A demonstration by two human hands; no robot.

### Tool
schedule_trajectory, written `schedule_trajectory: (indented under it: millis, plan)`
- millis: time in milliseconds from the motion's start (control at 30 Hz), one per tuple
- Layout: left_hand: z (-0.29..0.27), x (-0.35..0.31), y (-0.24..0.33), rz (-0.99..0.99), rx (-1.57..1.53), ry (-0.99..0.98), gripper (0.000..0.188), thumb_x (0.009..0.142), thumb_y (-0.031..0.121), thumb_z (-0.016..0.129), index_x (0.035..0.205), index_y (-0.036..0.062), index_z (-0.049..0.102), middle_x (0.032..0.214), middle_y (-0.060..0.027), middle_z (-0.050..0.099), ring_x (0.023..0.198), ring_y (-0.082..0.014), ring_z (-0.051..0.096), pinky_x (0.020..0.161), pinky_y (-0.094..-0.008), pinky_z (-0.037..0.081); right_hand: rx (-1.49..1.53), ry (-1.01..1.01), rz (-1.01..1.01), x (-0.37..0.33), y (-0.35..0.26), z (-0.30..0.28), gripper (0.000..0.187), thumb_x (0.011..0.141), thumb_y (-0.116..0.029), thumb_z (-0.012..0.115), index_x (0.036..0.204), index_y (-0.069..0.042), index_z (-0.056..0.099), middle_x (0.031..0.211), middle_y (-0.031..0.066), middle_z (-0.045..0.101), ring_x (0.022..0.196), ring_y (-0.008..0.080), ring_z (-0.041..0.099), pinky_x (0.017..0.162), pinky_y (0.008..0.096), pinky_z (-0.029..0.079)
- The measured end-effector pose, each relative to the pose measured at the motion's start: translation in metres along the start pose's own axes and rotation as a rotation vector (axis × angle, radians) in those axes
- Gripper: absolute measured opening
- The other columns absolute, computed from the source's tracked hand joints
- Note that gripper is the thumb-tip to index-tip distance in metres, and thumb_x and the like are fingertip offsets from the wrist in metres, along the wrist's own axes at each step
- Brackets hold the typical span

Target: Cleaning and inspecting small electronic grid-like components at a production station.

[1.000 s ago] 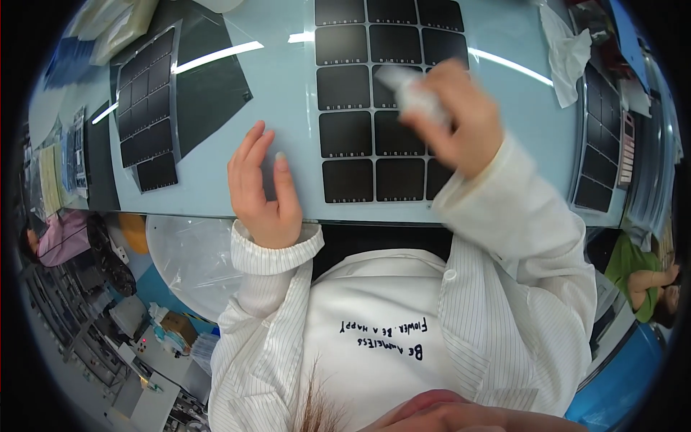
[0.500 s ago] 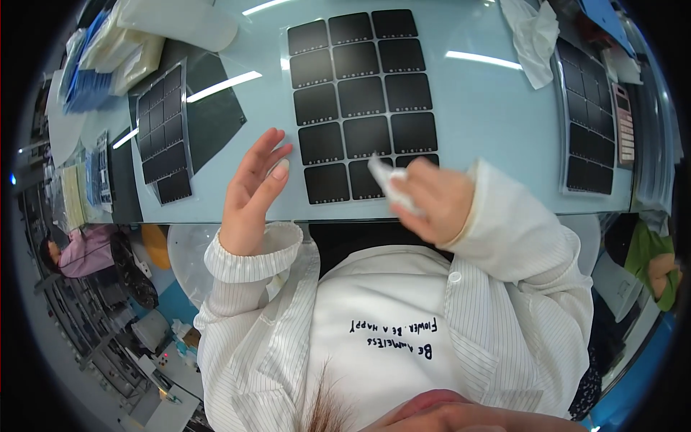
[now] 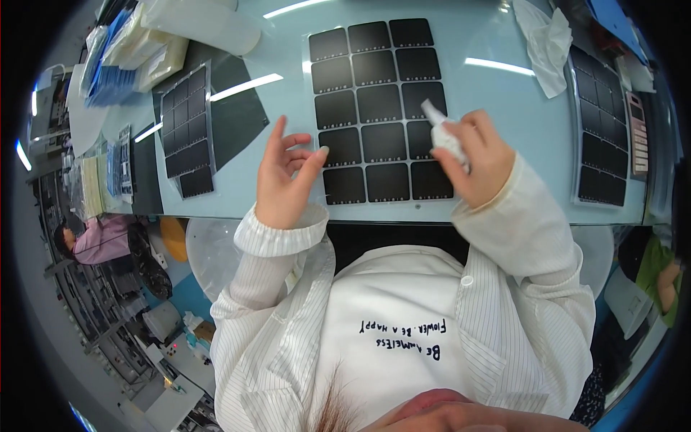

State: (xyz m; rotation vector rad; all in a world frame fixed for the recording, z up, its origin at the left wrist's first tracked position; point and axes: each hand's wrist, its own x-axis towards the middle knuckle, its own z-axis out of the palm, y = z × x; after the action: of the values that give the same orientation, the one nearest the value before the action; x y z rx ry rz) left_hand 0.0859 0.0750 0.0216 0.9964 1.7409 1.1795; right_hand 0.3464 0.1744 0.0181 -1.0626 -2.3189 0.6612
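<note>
In the middle of the glass-topped table lies a sheet of black rectangular panels (image 3: 381, 142), in three columns of several rows. My right hand (image 3: 481, 155) is closed round a small white object with a tapered tip (image 3: 448, 141), pointing up and left over the right column. Whether that is a bottle or a wrapped cloth I cannot make out. My left hand (image 3: 289, 173) is open, fingers apart and bent, beside the sheet's lower left edge. Its thumb tip appears to overlap a panel there; contact is unclear.
Similar black panel stacks lie at the left (image 3: 188, 133) and right (image 3: 601, 133). A crumpled white cloth (image 3: 545, 47) is at the far right, and a pink calculator-like device (image 3: 638, 135) beside the right stack. Packets (image 3: 137, 57) and a translucent container (image 3: 205, 23) stand far left.
My right hand has lifted the white object up and to the right, away from the bottom row. The left hand's fingers have moved nearer the sheet. The view has shifted slightly.
</note>
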Motion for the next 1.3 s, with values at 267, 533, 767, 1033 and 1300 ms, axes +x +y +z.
schedule_trajectory:
  millis: [267,533,767,1033,1300]
  plan:
    - [0.001,0.011,-0.015,0.114,0.436,0.052,0.059,0.077,0.004,0.068,0.130,-0.0062,0.043,0.090,-0.0062,0.058,0.065,-0.0097,0.049,0.061,-0.0240,0.045,0.041,-0.339,-0.183,-0.007,-0.015,0.001,0.034,0.073,-0.016,0.074,0.100,0.001,0.062,0.090,0.0113,0.055,0.062,0.0217,0.061,0.053,0.0285,0.048]
    - [0.004,0.012,-0.008,0.135,0.220,0.034,0.034,0.082,-0.010,0.051,0.114,0.0001,0.059,0.087,-0.0059,0.051,0.061,-0.0107,0.052,0.056,-0.0238,0.049,0.202,0.033,-0.162,0.007,-0.002,-0.015,0.031,0.071,-0.008,0.075,0.098,0.003,0.062,0.088,0.0110,0.056,0.063,0.0153,0.055,0.053,0.0239,0.043]
    - [-0.015,-0.012,-0.005,0.153,0.218,-0.196,0.043,0.082,-0.013,0.044,0.118,0.0038,0.058,0.088,-0.0062,0.049,0.063,-0.0110,0.050,0.051,-0.0209,0.046,0.140,0.074,-0.169,0.024,-0.001,-0.031,0.032,0.071,-0.009,0.075,0.099,0.002,0.064,0.086,0.0081,0.058,0.057,0.0089,0.049,0.048,0.0188,0.035]
    - [-0.020,-0.033,0.001,0.284,0.347,-0.245,0.057,0.073,-0.016,0.040,0.121,0.0094,0.058,0.094,-0.0110,0.055,0.065,-0.0172,0.057,0.053,-0.0265,0.047,0.141,-0.117,-0.278,0.040,-0.021,0.004,0.031,0.073,-0.012,0.073,0.100,0.001,0.063,0.091,0.0116,0.057,0.068,0.0199,0.058,0.058,0.0263,0.046]
    - [-0.010,-0.022,0.001,0.523,0.663,-0.242,0.058,0.066,-0.012,0.049,0.120,0.0081,0.057,0.108,-0.0103,0.056,0.063,-0.0230,0.061,0.054,-0.0320,0.048,0.094,-0.253,-0.409,0.086,-0.022,0.071,0.033,0.074,-0.015,0.072,0.103,-0.003,0.059,0.096,0.0109,0.053,0.077,0.0281,0.061,0.065,0.0333,0.050]
